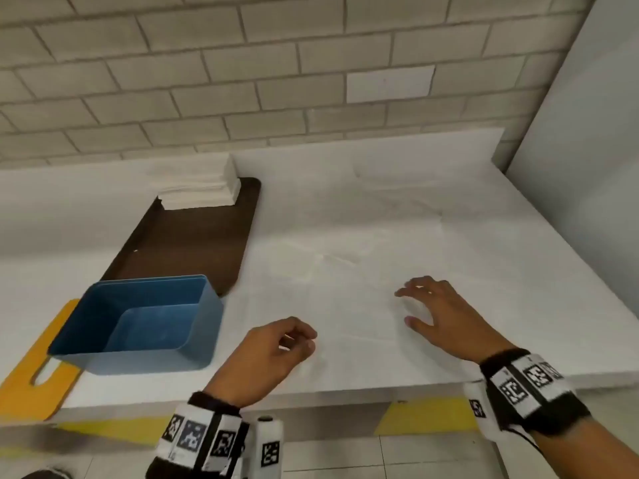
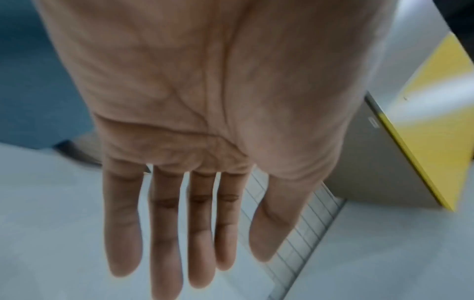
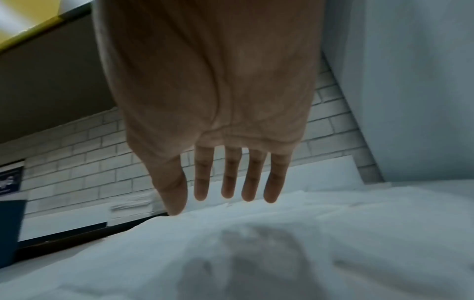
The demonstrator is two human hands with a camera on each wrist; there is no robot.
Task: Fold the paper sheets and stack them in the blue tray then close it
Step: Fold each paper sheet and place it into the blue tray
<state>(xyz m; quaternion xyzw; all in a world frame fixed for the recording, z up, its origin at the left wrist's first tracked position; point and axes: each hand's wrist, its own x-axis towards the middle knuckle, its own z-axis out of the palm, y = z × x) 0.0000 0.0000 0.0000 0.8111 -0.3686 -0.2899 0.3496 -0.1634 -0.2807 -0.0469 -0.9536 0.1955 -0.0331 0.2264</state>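
1. A big white sheet [image 1: 363, 271] lies flat on the table [image 1: 52, 216], just right of the blue tray [image 1: 138, 326].
2. The tray is open and has nothing in it.
3. The left hand [image 1: 276, 354] hangs over the near edge of the sheet. Its fingers are loose and hold nothing.
4. The right hand [image 1: 446, 316] hangs over the sheet with fingers spread, holding nothing.
5. The sheet looks thin, light and floppy. It could tear or wrinkle.
6. Best to pinch its near corners.
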